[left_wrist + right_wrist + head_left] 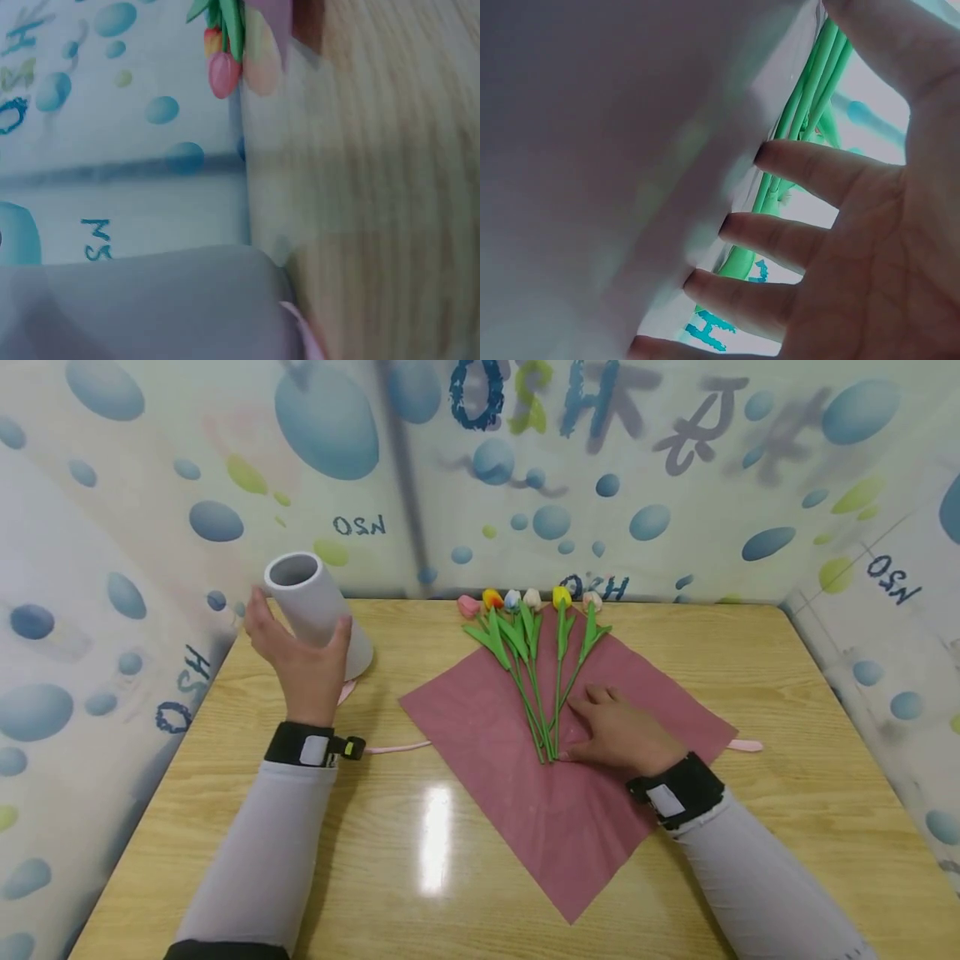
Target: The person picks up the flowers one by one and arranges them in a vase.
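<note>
A white cylindrical vase (322,610) stands at the far left of the table, its mouth up. My left hand (303,660) grips it, thumb on the right side and fingers around the left. Its lower end (165,307) fills the bottom of the left wrist view. Several tulips (540,677) in mixed colours lie fanned on a sheet of dusty-pink wrapping paper (555,835), blooms toward the back. Beside the lower stems, my right hand (622,727) rests with fingers spread. The right wrist view shows its fingertips (739,225) on the paper, close to the green stems (810,90).
A pale pink ribbon runs under the paper, one end (746,746) showing at right and another stretch (397,747) at left. Part of it lies by the vase's base. A patterned curtain (480,485) rises behind the wooden table (435,852).
</note>
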The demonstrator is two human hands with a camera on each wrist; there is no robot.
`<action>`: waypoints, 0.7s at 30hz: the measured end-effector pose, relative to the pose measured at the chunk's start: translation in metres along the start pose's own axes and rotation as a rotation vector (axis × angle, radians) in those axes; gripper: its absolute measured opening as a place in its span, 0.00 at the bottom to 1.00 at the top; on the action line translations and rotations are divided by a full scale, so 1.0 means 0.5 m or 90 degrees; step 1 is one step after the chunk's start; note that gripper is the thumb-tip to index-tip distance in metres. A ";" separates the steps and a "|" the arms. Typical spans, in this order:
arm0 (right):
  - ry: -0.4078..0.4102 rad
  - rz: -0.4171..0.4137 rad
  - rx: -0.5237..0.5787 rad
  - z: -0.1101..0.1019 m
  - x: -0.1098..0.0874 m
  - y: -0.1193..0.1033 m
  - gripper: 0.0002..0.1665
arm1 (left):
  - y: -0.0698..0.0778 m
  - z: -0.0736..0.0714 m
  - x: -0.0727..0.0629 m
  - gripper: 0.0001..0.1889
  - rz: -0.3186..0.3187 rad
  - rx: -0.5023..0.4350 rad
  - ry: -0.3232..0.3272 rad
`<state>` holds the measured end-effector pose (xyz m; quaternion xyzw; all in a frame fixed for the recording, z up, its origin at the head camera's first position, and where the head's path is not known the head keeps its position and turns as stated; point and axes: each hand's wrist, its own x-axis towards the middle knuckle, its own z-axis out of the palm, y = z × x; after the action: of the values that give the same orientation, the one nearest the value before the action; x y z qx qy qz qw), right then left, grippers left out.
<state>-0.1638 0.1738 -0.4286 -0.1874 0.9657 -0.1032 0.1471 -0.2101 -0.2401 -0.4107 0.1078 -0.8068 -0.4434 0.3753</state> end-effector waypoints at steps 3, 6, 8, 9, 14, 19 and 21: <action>0.002 0.008 0.004 0.003 -0.001 -0.001 0.55 | -0.020 -0.001 0.004 0.59 -0.090 -0.049 -0.058; 0.004 0.014 0.012 0.005 -0.003 0.000 0.55 | -0.035 -0.001 0.006 0.59 -0.126 -0.087 -0.098; 0.005 0.014 0.014 0.007 -0.004 0.000 0.55 | -0.042 -0.001 0.007 0.57 -0.128 -0.096 -0.111; 0.006 0.013 0.013 0.007 -0.004 0.000 0.55 | -0.044 -0.002 0.007 0.56 -0.124 -0.095 -0.114; 0.010 0.012 0.006 0.005 -0.006 0.000 0.55 | -0.048 -0.003 0.011 0.52 -0.110 -0.089 -0.119; 0.010 0.009 0.004 0.002 -0.006 -0.001 0.55 | -0.047 -0.005 0.013 0.51 -0.114 -0.079 -0.127; 0.009 0.009 0.003 0.002 -0.005 -0.001 0.55 | -0.048 -0.006 0.013 0.51 -0.115 -0.075 -0.129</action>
<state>-0.1610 0.1742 -0.4289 -0.1792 0.9679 -0.1058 0.1412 -0.2166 -0.2594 -0.4255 0.1126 -0.8000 -0.5308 0.2562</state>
